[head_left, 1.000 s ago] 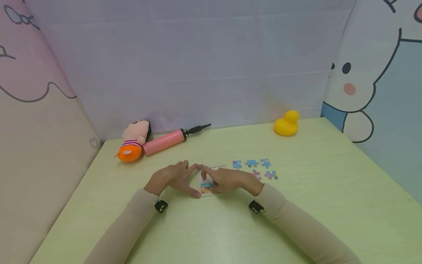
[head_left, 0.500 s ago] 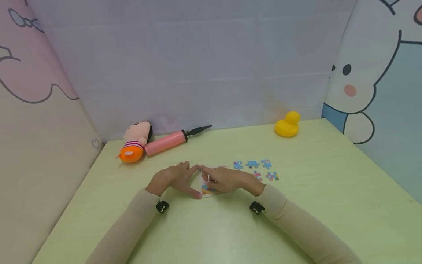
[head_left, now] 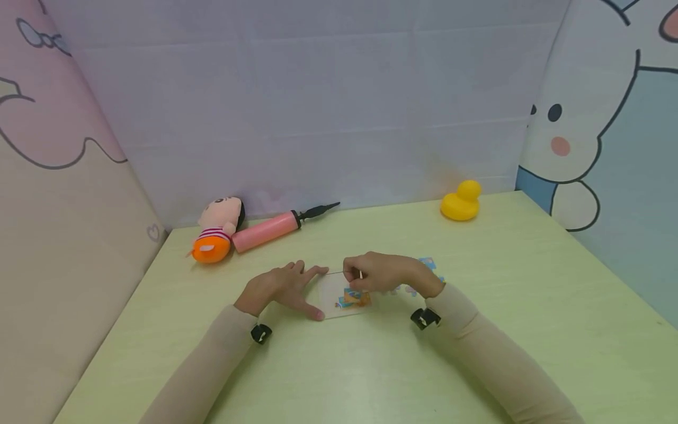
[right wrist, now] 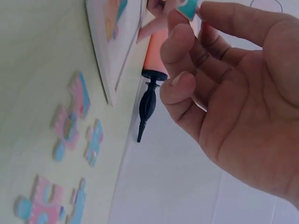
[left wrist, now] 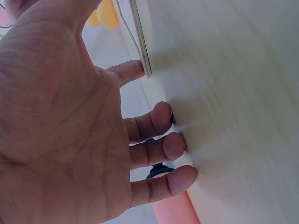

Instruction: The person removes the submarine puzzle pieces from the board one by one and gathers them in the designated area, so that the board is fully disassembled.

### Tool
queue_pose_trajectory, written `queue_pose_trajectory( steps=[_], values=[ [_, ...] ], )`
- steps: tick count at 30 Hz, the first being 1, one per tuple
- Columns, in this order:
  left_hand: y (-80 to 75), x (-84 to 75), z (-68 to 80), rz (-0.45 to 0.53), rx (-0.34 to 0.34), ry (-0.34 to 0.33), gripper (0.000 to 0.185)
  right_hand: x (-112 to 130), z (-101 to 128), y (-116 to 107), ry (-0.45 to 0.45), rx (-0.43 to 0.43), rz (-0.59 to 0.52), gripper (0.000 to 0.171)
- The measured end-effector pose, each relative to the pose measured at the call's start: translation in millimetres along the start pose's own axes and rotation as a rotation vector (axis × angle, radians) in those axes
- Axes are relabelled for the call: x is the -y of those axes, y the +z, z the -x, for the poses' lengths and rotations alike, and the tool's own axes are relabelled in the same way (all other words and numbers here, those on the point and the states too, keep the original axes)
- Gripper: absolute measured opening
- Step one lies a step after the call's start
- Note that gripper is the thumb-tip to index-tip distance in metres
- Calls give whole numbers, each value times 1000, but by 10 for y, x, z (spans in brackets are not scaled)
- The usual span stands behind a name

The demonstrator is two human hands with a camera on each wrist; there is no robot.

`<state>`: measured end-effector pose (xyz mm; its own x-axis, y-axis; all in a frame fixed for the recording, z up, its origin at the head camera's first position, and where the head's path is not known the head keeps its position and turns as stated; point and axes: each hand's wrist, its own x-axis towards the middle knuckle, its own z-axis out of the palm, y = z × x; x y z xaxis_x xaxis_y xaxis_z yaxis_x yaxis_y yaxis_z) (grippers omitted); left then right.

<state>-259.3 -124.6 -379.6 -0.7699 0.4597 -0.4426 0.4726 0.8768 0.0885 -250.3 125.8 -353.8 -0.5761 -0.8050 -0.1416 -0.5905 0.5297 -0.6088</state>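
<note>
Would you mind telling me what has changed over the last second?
The right hand has lifted off the puzzle board, shifted right, and now pinches a puzzle piece above it. The left hand stays pressed at the board's left edge; the loose pieces, duck, doll and pump have not moved.

Teal puzzle piece (right wrist: 188,8) pinched in fingers (right wrist: 180,44), white puzzle board (head_left: 339,297) flat, partly filled

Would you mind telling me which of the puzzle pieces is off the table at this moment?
The teal piece pinched in the right hand at its fingertips; the other loose pieces lie flat on the table.
</note>
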Motion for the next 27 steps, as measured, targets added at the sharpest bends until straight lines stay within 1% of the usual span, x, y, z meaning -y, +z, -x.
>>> queue_pose_trajectory(
  steps=[4,7,16,19,22,27],
  values=[
    [-1,-1,1,19,3,-9,105,-22,70,-73,65,45,-34,11],
    [-3,-4,3,27,5,-12,105,-35,107,-114,98,78,-40,12],
    [0,-5,9,31,1,1,105,-122,199,-197,101,168,-6,12],
    [3,-6,11,32,-1,3,105,-162,217,-213,102,186,-21,12],
    [7,-3,13,31,-7,4,105,-191,230,-222,128,193,-23,13],
    [13,6,10,34,-9,4,105,-216,256,-241,207,221,-36,14]
  ],
)
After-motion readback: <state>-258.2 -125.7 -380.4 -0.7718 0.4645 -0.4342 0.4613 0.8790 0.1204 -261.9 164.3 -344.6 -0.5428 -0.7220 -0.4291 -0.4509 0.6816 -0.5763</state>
